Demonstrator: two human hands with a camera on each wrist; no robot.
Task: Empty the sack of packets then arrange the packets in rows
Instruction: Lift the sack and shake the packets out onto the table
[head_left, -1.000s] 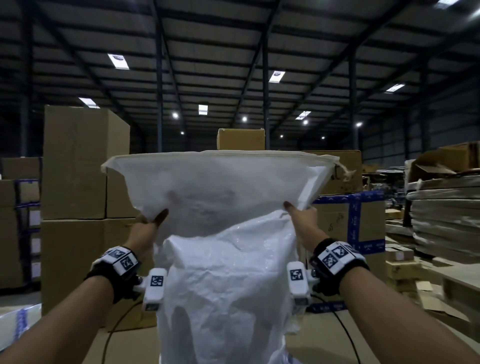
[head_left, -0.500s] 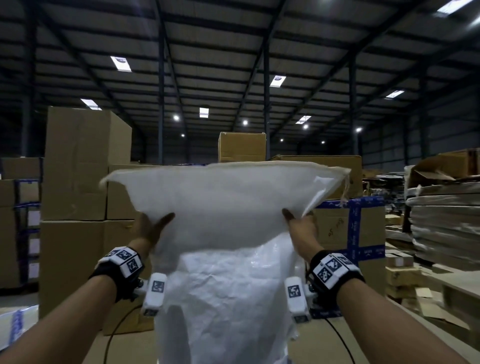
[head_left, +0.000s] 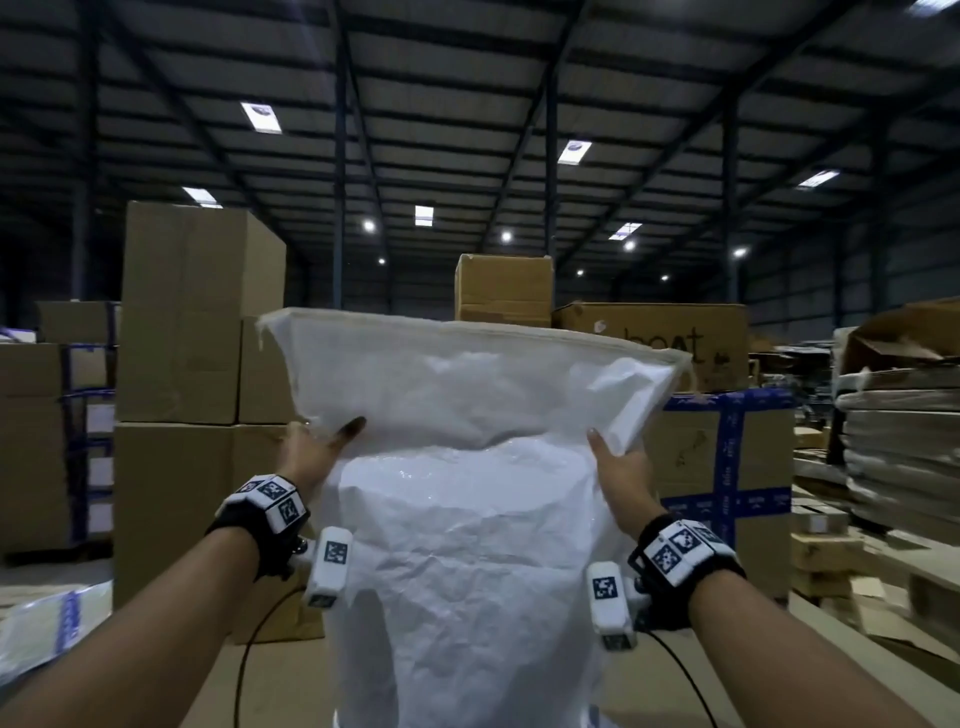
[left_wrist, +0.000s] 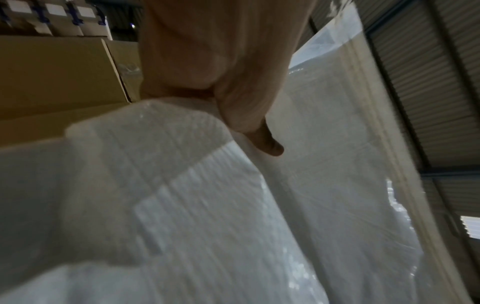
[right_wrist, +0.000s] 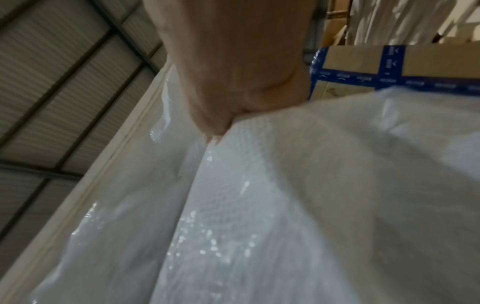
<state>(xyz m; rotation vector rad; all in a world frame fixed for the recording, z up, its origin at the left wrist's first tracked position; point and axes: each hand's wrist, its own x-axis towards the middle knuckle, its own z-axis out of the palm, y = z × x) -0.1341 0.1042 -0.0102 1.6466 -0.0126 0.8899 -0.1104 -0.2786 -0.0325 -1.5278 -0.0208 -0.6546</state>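
While both hands are raised in front of the stacked cartons, the scene reads as follows.

Sack: a white woven sack (head_left: 467, 545) hangs upright in the near centre, held up at chest height; its lower end runs out of the bottom of the head view. Its upper part is folded over toward the far side, and the seamed edge forms a wide band across the top.

Left hand: the left hand (head_left: 311, 454) grips the sack at the fold on its left side, thumb laid on the near face and pointing right, the other fingers hidden behind the fabric. In the left wrist view the thumb (left_wrist: 259, 131) presses on the weave while the cloth bunches under the palm.

Right hand: the right hand (head_left: 621, 467) grips the sack at the fold on its right side, thumb up on the near face, fingers curled behind. In the right wrist view the fingers (right_wrist: 215, 121) close into gathered fabric.

Packets: none can be made out; the sack's contents are hidden by the cloth.

Wrist gear: black bands with black-and-white marker tiles sit on both wrists, each with a small white camera block (head_left: 328, 571) beside the sack.

Left background: tall brown cartons (head_left: 182, 322) are stacked far left, behind the left hand.

Right background: a carton with blue tape (head_left: 727, 467) stands just behind the right hand, with a brown box printed with dark lettering (head_left: 675, 338) above it; flattened cardboard (head_left: 898, 447) is piled at far right.

Near left: a clear-wrapped bundle with blue print (head_left: 47, 629) lies low at the edge.
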